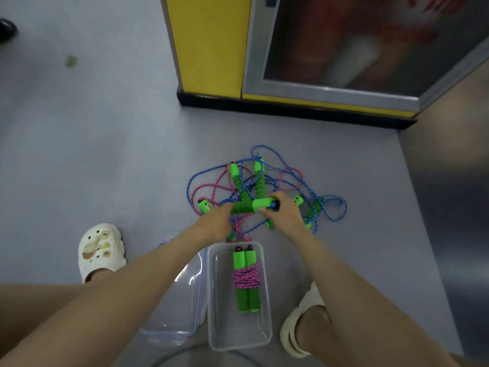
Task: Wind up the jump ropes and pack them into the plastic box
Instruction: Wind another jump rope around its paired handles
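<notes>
Two faults were judged likely. First, the blue cord [188, 189] and pink cord [203, 187] were interlaced in one tangle on the floor, so a pull on the held green foam handle [260, 205] could tighten a knot or drag other handles along. Second, a loosely wound bundle could fail to fit beside the one already packed. The handle was gripped at one end by the left hand [218, 221] and pinched at its cord end by the right hand [284, 215], above the tangle, just beyond the plastic box [266, 308]. Counted: one box, one lid [169, 321] beside it, one wound pink rope [246, 279] inside, two cord colours loose. Loose handles numbered perhaps six; blur prevented a firm count.
</notes>
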`<action>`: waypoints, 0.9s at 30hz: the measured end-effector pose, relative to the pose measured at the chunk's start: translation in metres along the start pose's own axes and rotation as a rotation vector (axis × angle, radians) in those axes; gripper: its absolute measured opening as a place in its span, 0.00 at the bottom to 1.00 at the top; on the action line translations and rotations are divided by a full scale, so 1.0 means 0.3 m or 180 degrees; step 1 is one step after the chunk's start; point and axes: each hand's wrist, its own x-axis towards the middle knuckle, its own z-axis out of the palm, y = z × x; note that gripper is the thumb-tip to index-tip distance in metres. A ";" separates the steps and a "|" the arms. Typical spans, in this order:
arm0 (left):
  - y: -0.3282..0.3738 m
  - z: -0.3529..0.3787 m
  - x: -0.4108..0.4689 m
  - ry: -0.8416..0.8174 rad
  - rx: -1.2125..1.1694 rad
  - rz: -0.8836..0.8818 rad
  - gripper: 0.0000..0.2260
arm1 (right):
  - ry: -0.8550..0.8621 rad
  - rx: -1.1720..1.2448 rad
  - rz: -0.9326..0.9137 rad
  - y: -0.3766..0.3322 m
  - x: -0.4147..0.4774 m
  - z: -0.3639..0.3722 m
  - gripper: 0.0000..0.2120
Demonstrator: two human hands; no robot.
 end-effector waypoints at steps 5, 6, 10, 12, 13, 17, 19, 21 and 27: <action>0.150 -0.170 -0.197 0.1464 0.0741 0.0053 0.20 | -0.0141 0.0894 -0.0315 -0.268 -0.160 -0.124 0.15; 0.164 -0.202 -0.232 0.1628 0.1002 0.0104 0.20 | -0.0201 0.0956 -0.0378 -0.315 -0.201 -0.151 0.15; 0.192 -0.294 -0.371 0.1685 0.0929 0.0252 0.19 | -0.0390 0.0848 -0.0637 -0.458 -0.360 -0.232 0.14; 0.204 -0.326 -0.453 0.1453 0.0759 0.0527 0.19 | -0.0404 0.1062 -0.0684 -0.503 -0.433 -0.258 0.12; 0.207 -0.337 -0.490 0.1299 0.0530 0.0639 0.19 | -0.0447 0.1200 -0.0660 -0.517 -0.461 -0.264 0.11; 0.235 -0.371 -0.598 0.0919 -0.0398 0.0924 0.16 | -0.0760 0.1423 -0.0647 -0.546 -0.520 -0.248 0.10; 0.242 -0.370 -0.601 0.0904 -0.0563 0.0902 0.09 | -0.0715 0.1477 -0.0639 -0.552 -0.519 -0.231 0.14; 0.231 -0.369 -0.579 0.0864 -0.1071 0.0615 0.08 | -0.0511 0.1499 -0.0537 -0.540 -0.505 -0.226 0.16; 0.191 -0.417 -0.540 -0.0456 -0.2884 -0.0076 0.04 | -0.0173 0.0912 -0.0485 -0.512 -0.411 -0.224 0.08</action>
